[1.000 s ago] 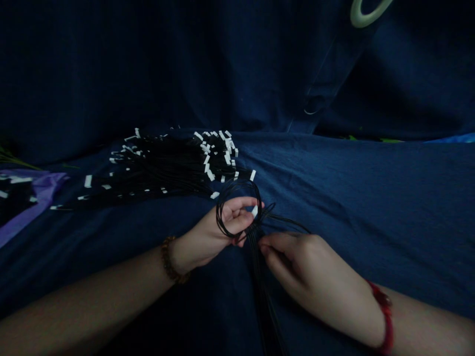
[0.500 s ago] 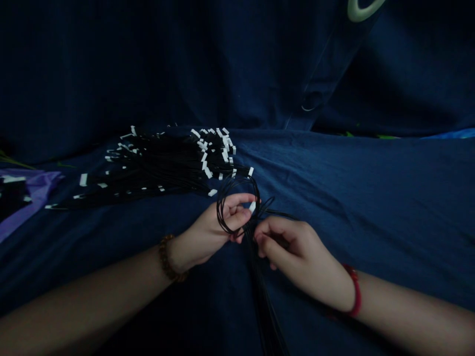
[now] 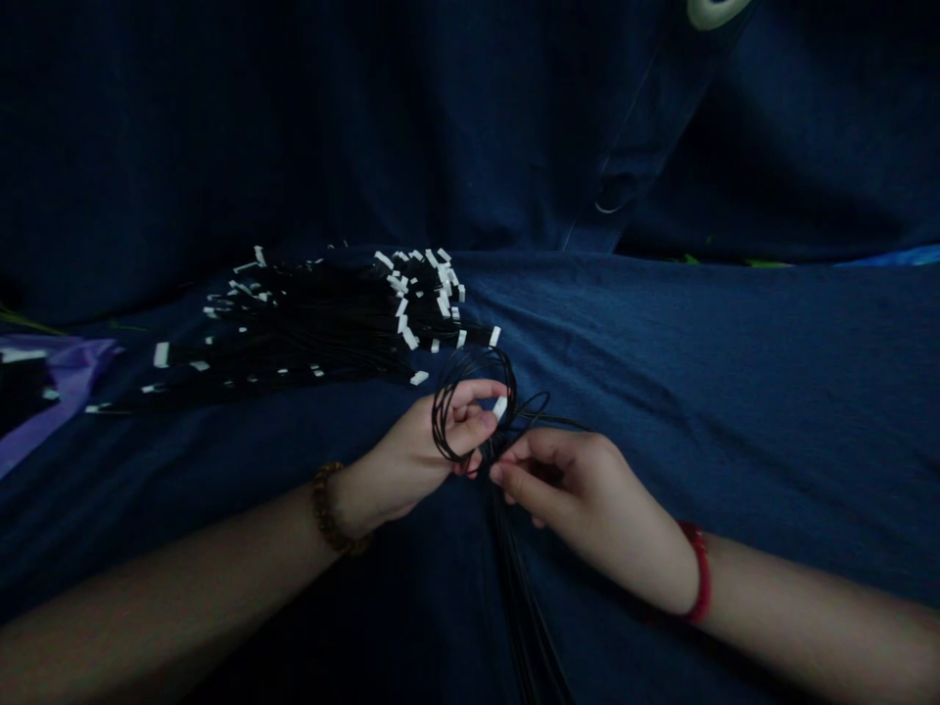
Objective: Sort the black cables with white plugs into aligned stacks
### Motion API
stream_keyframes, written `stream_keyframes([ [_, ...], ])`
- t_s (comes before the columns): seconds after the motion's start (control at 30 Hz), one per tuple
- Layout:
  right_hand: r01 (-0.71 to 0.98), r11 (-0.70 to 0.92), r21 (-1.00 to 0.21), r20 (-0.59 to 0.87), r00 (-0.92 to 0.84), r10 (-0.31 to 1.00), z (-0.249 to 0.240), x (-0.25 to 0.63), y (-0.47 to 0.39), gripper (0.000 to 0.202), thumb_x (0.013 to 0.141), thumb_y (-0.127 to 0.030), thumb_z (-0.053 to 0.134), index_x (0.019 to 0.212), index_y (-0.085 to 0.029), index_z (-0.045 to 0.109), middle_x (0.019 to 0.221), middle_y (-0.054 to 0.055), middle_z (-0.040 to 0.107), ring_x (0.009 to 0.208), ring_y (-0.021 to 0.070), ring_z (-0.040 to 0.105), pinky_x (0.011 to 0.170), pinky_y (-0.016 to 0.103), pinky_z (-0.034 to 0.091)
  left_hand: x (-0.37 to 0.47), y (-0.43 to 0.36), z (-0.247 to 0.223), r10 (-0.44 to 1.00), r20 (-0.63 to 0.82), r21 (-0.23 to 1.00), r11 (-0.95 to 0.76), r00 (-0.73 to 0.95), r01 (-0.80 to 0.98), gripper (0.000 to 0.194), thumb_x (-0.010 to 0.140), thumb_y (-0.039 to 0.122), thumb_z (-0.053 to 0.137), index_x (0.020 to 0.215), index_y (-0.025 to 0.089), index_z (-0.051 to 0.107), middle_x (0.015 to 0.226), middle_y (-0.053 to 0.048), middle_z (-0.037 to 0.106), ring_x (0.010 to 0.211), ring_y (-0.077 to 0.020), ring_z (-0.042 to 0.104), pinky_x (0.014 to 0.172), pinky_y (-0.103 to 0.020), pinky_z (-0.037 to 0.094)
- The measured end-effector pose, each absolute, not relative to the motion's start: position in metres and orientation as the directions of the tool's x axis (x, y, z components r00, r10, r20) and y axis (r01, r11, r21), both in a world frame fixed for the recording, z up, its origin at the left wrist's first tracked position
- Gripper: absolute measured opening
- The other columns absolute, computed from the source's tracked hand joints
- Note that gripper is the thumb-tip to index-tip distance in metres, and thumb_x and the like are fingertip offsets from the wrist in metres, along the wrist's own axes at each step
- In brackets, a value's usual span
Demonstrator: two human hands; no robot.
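My left hand (image 3: pixel 441 436), with a brown bead bracelet at the wrist, pinches black cables near a white connector (image 3: pixel 500 407). A loop of thin black cable (image 3: pixel 439 416) circles its fingers and thumb. My right hand (image 3: pixel 580 480), wearing a red band, has thumb and index finger pressed together on the black cables just right of the left fingertips. From between the hands a bundle of black cables (image 3: pixel 525 607) hangs toward the bottom edge. A small cable loop (image 3: pixel 535 403) sticks out above the right fingers.
Beyond my left hand lies a pile of black cables (image 3: pixel 315 328) with many white connectors. A purple bag (image 3: pixel 73 392) holding dark items is at the far left. Blue cloth (image 3: pixel 734 392) covers the surface and rises behind. A pale ring-shaped object (image 3: pixel 716 12) shows at the top.
My right hand has moved slightly left, its fingertips closer to my left hand. The small cable loop has shifted a little. My left hand keeps its hold.
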State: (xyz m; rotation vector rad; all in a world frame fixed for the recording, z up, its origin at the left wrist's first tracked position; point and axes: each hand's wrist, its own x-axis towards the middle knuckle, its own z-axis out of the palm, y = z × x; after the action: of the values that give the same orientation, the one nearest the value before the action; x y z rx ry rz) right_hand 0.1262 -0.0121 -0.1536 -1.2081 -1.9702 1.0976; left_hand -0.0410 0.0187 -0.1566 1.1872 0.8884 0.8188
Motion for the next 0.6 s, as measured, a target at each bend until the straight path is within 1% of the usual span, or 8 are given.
stream_keyframes([
  [0.13,0.401,0.242,-0.884,0.048,-0.438,0.898,-0.154,0.126,-0.012,0.017,0.087,-0.025,0.052,0.085,-0.02,0.068,0.069,-0.003,0.063,0.053,0.0069,0.054,0.05,0.018,0.041,-0.04,0.017,-0.154,0.902,-0.148,0.982,0.182,0.405,-0.048,0.037,0.083,0.032,0.059,0.113,0.011,0.051,0.061,0.005,0.047,0.045,-0.0033,0.042,0.041,-0.015,0.03],
  [0.3,0.364,0.072,-0.929,-0.094,-0.42,0.903,-0.155,0.127,-0.008,0.02,0.087,-0.029,0.051,0.079,-0.016,0.064,0.068,-0.001,0.063,0.05,0.007,0.054,0.049,0.018,0.041,-0.039,0.016,-0.15,0.904,-0.176,0.977,0.209,0.39,-0.045,0.039,0.082,0.031,0.059,0.114,0.011,0.051,0.066,0.004,0.049,0.046,-0.003,0.043,0.042,-0.016,0.032],
  [0.43,0.3,-0.026,-0.953,-0.161,-0.436,0.885,-0.152,0.128,-0.005,0.02,0.085,-0.028,0.052,0.076,-0.014,0.062,0.066,-0.001,0.062,0.049,0.0062,0.055,0.046,0.016,0.04,-0.038,0.016,-0.149,0.903,-0.181,0.975,0.215,0.388,-0.045,0.037,0.082,0.03,0.059,0.112,0.011,0.051,0.068,0.003,0.05,0.045,-0.0027,0.043,0.041,-0.015,0.031],
  [0.5,0.264,-0.075,-0.962,-0.19,-0.442,0.877,-0.149,0.129,-0.005,0.015,0.084,-0.025,0.052,0.076,-0.014,0.06,0.067,0.0,0.062,0.052,0.0067,0.057,0.048,0.016,0.043,-0.038,0.016,-0.149,0.903,-0.184,0.974,0.221,0.389,-0.052,0.037,0.08,0.029,0.061,0.112,0.011,0.052,0.069,0.003,0.05,0.045,-0.0026,0.044,0.041,-0.015,0.031],
  [0.57,0.232,-0.15,-0.961,-0.239,-0.427,0.872,-0.143,0.131,-0.005,0.005,0.079,-0.017,0.053,0.077,-0.014,0.057,0.065,-0.001,0.061,0.052,0.0072,0.058,0.05,0.017,0.045,-0.038,0.017,-0.15,0.902,-0.186,0.97,0.232,0.39,-0.072,0.038,0.079,0.029,0.063,0.111,0.012,0.053,0.071,0.003,0.05,0.045,-0.0021,0.044,0.042,-0.015,0.032],
  [0.6,0.213,-0.201,-0.956,-0.274,-0.414,0.868,-0.138,0.132,-0.004,0.005,0.076,-0.013,0.053,0.079,-0.014,0.055,0.062,-0.002,0.06,0.05,0.0072,0.056,0.049,0.017,0.045,-0.038,0.017,-0.151,0.9,-0.188,0.968,0.238,0.394,-0.08,0.038,0.078,0.03,0.065,0.111,0.013,0.053,0.073,0.002,0.05,0.045,-0.0016,0.044,0.042,-0.015,0.032],
])
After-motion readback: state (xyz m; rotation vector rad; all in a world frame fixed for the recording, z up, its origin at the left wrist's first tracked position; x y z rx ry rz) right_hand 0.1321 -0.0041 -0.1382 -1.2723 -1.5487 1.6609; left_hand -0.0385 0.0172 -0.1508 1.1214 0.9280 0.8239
